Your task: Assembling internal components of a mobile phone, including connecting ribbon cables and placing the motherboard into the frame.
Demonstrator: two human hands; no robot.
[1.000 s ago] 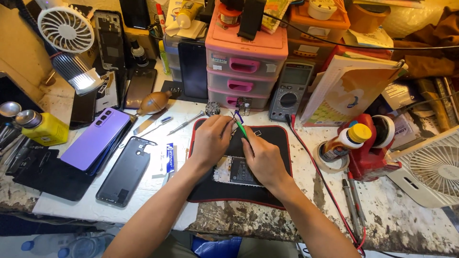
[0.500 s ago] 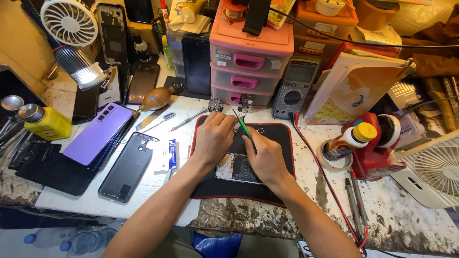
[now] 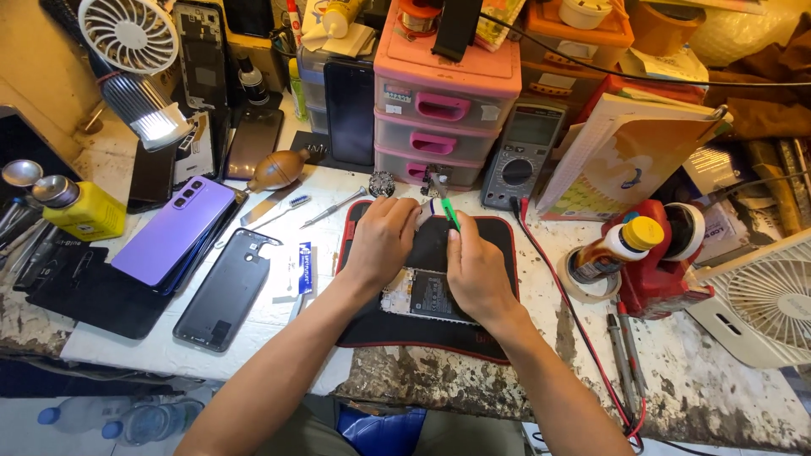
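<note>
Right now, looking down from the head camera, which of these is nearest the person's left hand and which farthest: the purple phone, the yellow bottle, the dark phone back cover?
From the left hand:
1. Dark phone back cover, lying flat just to its left, nearest.
2. Purple phone, further left, on a stack.
3. Yellow bottle, at the bench's far left edge, farthest.

An opened phone point(image 3: 422, 294) was laid on a mat point(image 3: 494, 245), seemingly under both hands. Two phones point(image 3: 173, 232) were placed left of it, a drawer unit point(image 3: 443, 110) behind, a bottle point(image 3: 617, 247) right.
</note>
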